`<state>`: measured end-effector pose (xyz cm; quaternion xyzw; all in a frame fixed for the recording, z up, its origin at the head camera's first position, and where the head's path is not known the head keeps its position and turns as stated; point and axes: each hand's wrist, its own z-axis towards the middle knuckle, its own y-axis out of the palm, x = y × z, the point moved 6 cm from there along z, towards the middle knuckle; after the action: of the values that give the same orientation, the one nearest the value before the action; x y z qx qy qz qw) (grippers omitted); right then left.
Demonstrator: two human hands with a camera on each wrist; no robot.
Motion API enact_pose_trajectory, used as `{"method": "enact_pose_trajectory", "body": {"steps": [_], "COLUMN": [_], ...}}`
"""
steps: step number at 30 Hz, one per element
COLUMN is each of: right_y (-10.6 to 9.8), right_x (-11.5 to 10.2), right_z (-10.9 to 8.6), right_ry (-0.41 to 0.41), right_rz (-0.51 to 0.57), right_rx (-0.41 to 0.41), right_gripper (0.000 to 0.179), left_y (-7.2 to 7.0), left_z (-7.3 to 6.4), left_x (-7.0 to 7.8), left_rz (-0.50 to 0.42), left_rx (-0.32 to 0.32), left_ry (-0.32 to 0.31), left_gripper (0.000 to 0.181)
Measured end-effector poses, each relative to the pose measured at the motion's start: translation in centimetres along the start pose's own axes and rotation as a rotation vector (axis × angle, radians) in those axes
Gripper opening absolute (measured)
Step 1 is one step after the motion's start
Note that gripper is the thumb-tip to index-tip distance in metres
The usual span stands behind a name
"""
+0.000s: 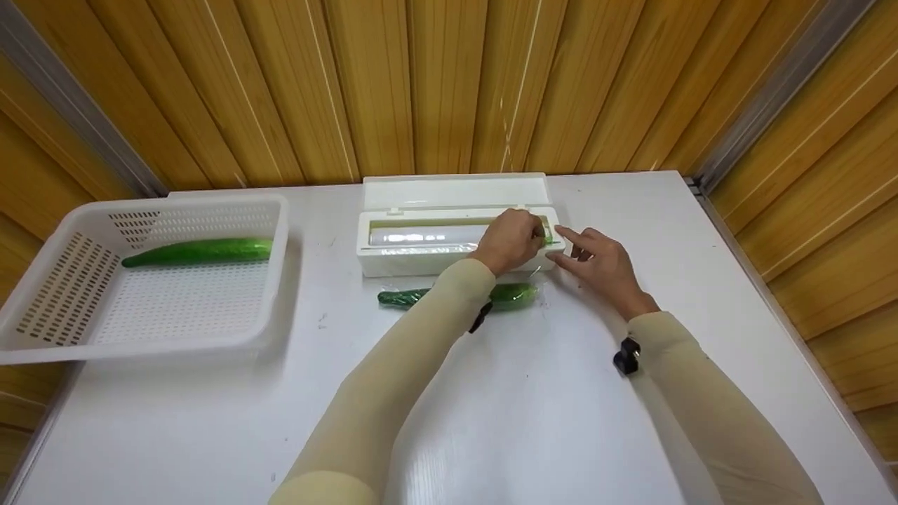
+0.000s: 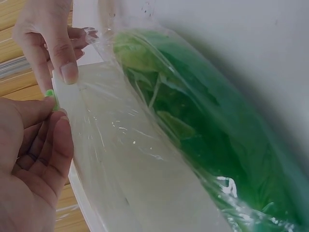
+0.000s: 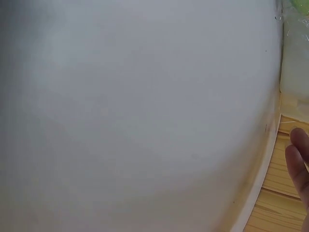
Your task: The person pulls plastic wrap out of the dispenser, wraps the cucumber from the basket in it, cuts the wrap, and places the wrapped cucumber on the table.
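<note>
A white cling film dispenser box lies with its lid up and a roll of clear film inside. At its right end, my left hand pinches a small green slide cutter between thumb and fingers. My right hand holds that same end with thumb and index finger; its thumb rests on the box front in the left wrist view. Just in front lies a cucumber wrapped in clear film, partly hidden by the left forearm. Film stretches from the box front to this cucumber.
At the left, a white perforated plastic basket holds an unwrapped cucumber. Everything stands on a white table. A wood-panelled wall rises right behind the box, with more panels at both sides.
</note>
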<state>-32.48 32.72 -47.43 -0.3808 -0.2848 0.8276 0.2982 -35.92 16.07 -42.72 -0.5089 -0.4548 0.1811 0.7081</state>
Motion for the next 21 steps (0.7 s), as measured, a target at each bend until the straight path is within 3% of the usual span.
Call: {"method": "enact_pose_trajectory", "body": {"steps": [7, 21], "right_y": [0.1, -0.4], "right_x": [0.3, 2.0], "right_z": [0.0, 0.2], "right_ry": [0.019, 0.047], "right_rz": [0.014, 0.020], "right_rx": [-0.026, -0.032], "right_gripper": [0.048, 0.051], "left_y": [-0.1, -1.3], "left_z": [-0.2, -1.2], "left_x": [-0.5, -3.4], "left_rz": [0.030, -0.016], "left_rx": [0.000, 0.035], "left_ry": [0.005, 0.002], "left_gripper": [0.019, 0.017]}}
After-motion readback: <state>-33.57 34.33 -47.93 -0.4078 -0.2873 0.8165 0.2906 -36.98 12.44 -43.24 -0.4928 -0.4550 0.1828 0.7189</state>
